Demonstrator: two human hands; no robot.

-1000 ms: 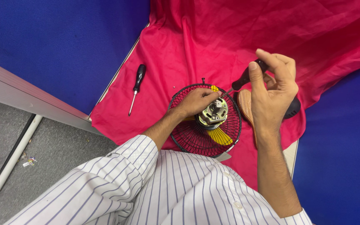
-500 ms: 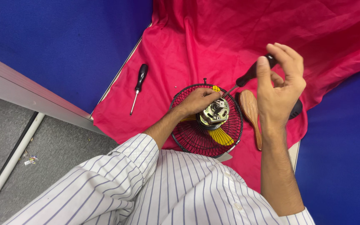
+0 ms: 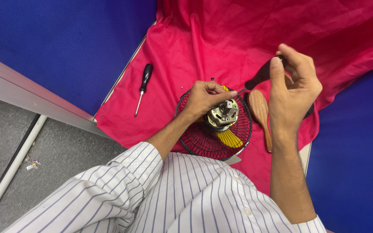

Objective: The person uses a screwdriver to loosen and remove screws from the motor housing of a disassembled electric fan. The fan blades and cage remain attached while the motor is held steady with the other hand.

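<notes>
The left hand point(image 3: 206, 97) is resting on the fan grille point(image 3: 214, 138), fingers curled and pinching at the top edge of the motor point(image 3: 222, 114) just beside its fingertips. The right hand point(image 3: 292, 84) is gripping the dark handle of a screwdriver point(image 3: 260, 77) between thumb and fingers, the tip slanting down toward the left hand's fingertips. A wooden brush point(image 3: 260, 112) is lying just left of the right wrist. A second screwdriver point(image 3: 142, 88) is lying well left of the left hand on the red cloth point(image 3: 221, 39).

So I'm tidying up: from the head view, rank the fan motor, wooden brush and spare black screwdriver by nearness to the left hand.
From the left hand:
1. Fan motor, right beside it in the grille.
2. Wooden brush, to the right.
3. Spare black screwdriver, left on the red cloth.
</notes>
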